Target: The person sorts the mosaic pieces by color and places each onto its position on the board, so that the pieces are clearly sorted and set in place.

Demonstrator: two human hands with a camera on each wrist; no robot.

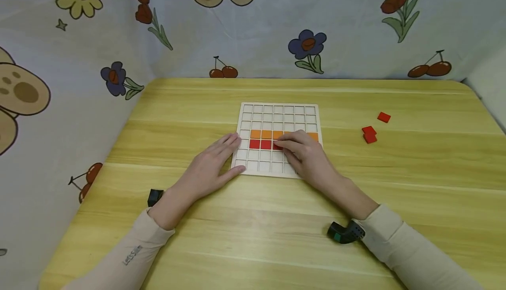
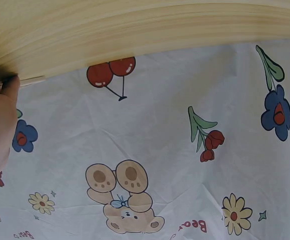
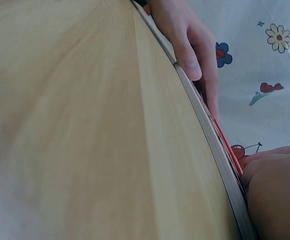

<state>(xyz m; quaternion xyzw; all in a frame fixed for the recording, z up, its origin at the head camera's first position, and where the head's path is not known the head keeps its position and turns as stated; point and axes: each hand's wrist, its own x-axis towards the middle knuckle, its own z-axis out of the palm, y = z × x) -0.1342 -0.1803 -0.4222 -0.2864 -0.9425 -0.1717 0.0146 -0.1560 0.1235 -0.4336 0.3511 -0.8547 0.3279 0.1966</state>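
Note:
A square white grid board (image 1: 261, 165) lies on the table, with a row of orange tiles (image 1: 266, 134) partly hidden by my right hand. Just below them, two red tiles (image 1: 260, 144) sit side by side in their cells. My right hand (image 1: 306, 154) pinches a third red tile (image 1: 278, 145) beside them, its fingertips covering part of it. My left hand (image 1: 213, 160) rests at the board's left edge, fingers extended and thumb at the lower left corner. The right wrist view shows the board's edge (image 3: 207, 120) from the side, between both hands.
To the right of the board lie three loose red tiles: one tile (image 1: 384, 117) apart, and a pair (image 1: 369, 135) touching. The wooden table (image 1: 253, 237) meets a cartoon-printed cloth (image 1: 261, 30) at its back and left edges.

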